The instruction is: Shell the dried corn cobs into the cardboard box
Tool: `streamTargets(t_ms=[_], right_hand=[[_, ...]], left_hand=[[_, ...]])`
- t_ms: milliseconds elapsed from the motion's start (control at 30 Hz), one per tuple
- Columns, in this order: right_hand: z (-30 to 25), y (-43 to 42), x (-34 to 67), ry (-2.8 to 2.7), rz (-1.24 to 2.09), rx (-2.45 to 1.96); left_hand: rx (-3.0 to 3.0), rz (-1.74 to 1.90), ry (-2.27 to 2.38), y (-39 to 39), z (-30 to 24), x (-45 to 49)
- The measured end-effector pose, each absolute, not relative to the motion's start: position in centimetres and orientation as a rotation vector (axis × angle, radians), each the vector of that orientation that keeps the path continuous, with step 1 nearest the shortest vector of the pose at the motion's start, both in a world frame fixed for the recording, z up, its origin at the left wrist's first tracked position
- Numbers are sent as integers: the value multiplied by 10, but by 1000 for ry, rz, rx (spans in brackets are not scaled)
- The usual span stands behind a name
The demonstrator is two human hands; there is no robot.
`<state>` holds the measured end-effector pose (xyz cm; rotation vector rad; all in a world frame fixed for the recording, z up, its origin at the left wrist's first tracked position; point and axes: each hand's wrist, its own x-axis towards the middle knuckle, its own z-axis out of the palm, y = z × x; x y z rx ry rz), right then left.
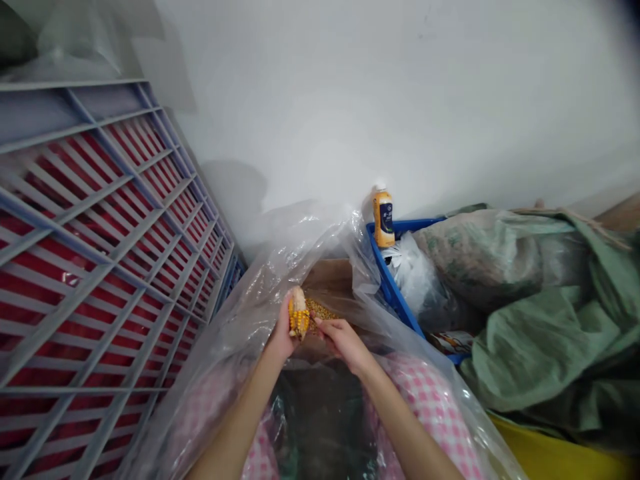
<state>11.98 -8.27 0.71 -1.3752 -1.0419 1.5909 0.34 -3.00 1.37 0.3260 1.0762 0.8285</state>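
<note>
My left hand [281, 331] grips a partly stripped corn cob [299, 315], which shows yellow kernels low down and a pale bare part at the top. My right hand [343, 345] presses its thumb and fingers against the cob's lower side. Loose golden corn kernels [320, 313] lie in a heap just behind the cob. Both hands are inside the mouth of a clear plastic bag [280, 280], which lines a brown cardboard box [327, 280]. The bottom of the pile is hidden by my hands.
A grey-and-red plastic crate [100, 233] leans against the white wall [400, 100] on the left. To the right are a blue crate [395, 287], a yellow bottle [383, 217] and bulging green woven sacks [530, 313]. Pink checked cloth [430, 407] lies below.
</note>
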Motion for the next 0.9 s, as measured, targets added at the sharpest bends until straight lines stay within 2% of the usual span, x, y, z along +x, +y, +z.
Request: streamTargets(t_ms=[133, 433, 633, 767, 900], right_hand=[[10, -81, 133, -1377, 1290, -1511], [19, -85, 128, -1483, 1270, -1562], [20, -85, 137, -1541, 1114, -1530], [18, -82, 141, -1331, 1072, -1552], [20, -83, 124, -1009, 1315, -1445]], left_hand=[[368, 952, 1188, -24, 18, 0], [506, 883, 1213, -23, 4, 5], [491, 1058, 1224, -24, 10, 5], [462, 1074, 1230, -25, 14, 7], [453, 1074, 1191, -32, 20, 15]])
